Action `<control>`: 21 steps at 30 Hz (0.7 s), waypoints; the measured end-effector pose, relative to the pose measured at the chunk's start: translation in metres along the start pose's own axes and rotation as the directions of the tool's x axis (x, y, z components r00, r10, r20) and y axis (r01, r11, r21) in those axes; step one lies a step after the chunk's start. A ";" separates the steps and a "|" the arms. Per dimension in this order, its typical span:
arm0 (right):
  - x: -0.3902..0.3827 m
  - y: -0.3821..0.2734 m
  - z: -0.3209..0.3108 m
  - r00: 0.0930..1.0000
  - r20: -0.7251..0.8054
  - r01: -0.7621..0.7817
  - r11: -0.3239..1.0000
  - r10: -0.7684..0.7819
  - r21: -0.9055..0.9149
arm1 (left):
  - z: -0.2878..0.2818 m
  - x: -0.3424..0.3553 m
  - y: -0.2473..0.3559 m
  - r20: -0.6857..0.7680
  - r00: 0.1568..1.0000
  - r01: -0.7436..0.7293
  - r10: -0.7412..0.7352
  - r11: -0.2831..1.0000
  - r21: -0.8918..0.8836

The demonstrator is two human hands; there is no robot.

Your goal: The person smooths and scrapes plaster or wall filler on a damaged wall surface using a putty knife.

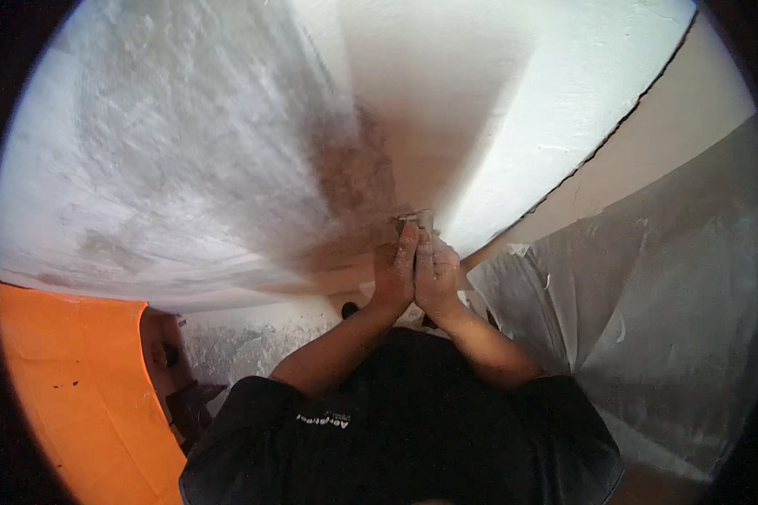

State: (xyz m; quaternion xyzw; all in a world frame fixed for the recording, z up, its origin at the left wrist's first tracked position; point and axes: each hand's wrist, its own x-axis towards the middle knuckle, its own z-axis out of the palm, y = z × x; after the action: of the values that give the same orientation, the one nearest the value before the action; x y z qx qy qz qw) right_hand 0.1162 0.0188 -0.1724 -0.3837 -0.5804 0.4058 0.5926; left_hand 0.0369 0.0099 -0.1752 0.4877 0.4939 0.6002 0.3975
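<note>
Both of my hands are raised together at the middle of the view, side by side and dusted with pale powder. My left hand (393, 276) is closed, its fingers pointing up. Pressed close beside it, my right hand (436, 273) has its fingers curled. At the fingertips is a small, dusty, pale grey block-like piece (425, 219), held up at the wall surface. The fingers hide most of it, so its kind cannot be made out. In front of me the wall (202, 126) is patchy grey and white on the left, with a smooth white band (556, 101) on the right.
An orange sheet (76, 370) hangs at the lower left. Grey translucent sheeting (640, 295) covers the right side. A ragged dark edge (602, 147) bounds the white band. Below the wall, the floor (253, 337) is speckled with white dust.
</note>
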 end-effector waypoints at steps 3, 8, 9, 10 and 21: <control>-0.003 -0.008 -0.004 0.998 0.056 0.005 0.996 0.000 -0.089 | -0.002 -0.001 0.004 -0.025 0.997 0.080 -0.078 0.988 0.133; -0.014 0.005 -0.003 1.000 -0.014 -0.011 0.997 0.010 -0.082 | -0.004 -0.011 -0.013 -0.042 0.994 -0.091 0.098 0.986 0.137; -0.002 0.002 0.000 1.000 0.022 0.005 0.997 -0.003 -0.079 | -0.010 -0.009 -0.016 -0.047 0.995 -0.086 0.093 0.987 0.138; 0.006 0.000 -0.002 0.998 0.056 0.023 0.997 -0.019 -0.080 | -0.013 0.003 -0.013 0.004 1.000 0.029 -0.029 0.998 0.062; -0.014 0.021 0.000 0.996 0.082 0.044 0.965 -0.024 -0.260 | -0.010 -0.007 -0.023 -0.023 0.972 -0.198 0.235 0.860 0.470</control>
State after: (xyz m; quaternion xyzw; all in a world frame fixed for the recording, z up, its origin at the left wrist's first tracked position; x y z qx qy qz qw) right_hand 0.1158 0.0138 -0.1967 -0.4324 -0.6580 0.3301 0.5207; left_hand 0.0284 0.0059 -0.1996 0.5967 0.5804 0.5242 0.1795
